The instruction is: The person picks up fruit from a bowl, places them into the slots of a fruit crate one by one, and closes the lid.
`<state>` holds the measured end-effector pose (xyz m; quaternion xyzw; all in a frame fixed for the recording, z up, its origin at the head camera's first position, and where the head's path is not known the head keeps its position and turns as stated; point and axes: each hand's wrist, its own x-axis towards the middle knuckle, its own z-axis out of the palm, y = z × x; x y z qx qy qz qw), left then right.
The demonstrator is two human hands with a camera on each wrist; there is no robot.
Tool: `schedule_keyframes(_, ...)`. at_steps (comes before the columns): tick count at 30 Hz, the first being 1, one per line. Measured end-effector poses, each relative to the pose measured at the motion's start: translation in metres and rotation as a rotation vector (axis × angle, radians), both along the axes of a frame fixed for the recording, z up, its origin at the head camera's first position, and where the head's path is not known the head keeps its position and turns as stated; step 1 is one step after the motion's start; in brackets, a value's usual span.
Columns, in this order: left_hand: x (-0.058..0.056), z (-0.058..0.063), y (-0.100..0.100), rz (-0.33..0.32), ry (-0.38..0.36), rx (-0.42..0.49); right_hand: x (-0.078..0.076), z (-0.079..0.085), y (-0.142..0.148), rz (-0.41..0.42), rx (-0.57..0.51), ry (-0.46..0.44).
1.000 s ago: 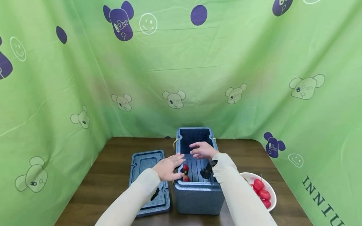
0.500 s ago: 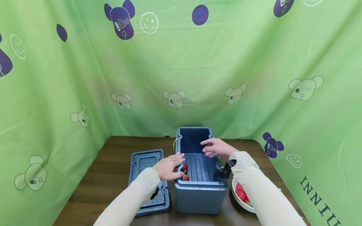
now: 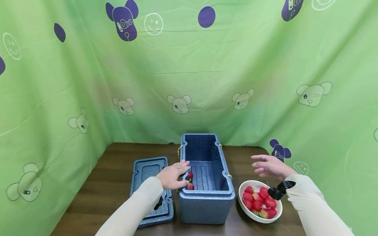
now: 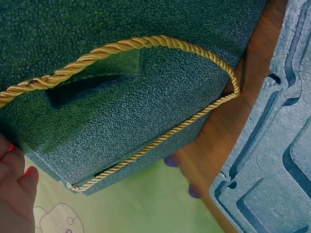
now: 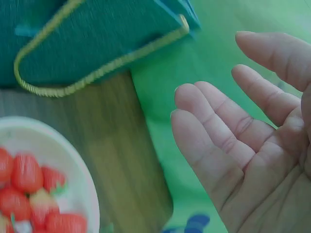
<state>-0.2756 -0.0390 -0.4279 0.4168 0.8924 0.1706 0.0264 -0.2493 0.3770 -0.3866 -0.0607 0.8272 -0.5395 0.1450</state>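
Observation:
A blue-grey foam box (image 3: 202, 208) stands uncovered on the table, with two strawberries (image 3: 190, 186) at its near left inside corner. My left hand (image 3: 173, 175) rests on the box's left rim, fingers extended. To the right, my right hand (image 3: 272, 166) hovers above and behind a white bowl (image 3: 240, 199) heaped with strawberries (image 3: 257, 206). In the right wrist view the right hand (image 5: 252, 131) has its fingers spread and the palm holds nothing. The left wrist view shows only part of the left hand (image 4: 17, 187) beside the box wall (image 4: 121, 116).
The box's foam lid (image 3: 153, 170) lies flat on the wooden table (image 3: 97, 193), left of the box. A gold rope handle (image 4: 163, 41) loops out from the box's left side; another rope (image 5: 104, 73) hangs on the right. Green printed cloth (image 3: 183, 59) surrounds the table.
My right hand has drawn out from over the box and swung right, past the bowl, which now shows fully. The left hand stays at the left rim. The view has shifted slightly.

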Motion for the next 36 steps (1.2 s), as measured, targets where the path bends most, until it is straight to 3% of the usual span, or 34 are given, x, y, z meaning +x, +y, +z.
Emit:
schedule_keyframes(5,-0.001,0.001,-0.003,-0.001,0.027,0.0,0.012,-0.007,0.026,-0.046,0.026,-0.01)
schedule_keyframes(10,-0.003,0.003,-0.004,0.0,0.032,0.001,0.02,-0.025,0.031,-0.064,0.059,-0.026)
schedule_keyframes(24,-0.002,0.002,-0.003,0.008,0.012,-0.004,0.037,-0.089,0.01,-0.046,0.062,-0.095)
schedule_keyframes(36,0.001,0.001,0.0,0.004,0.016,-0.026,0.047,-0.133,-0.004,0.007,0.069,0.004)
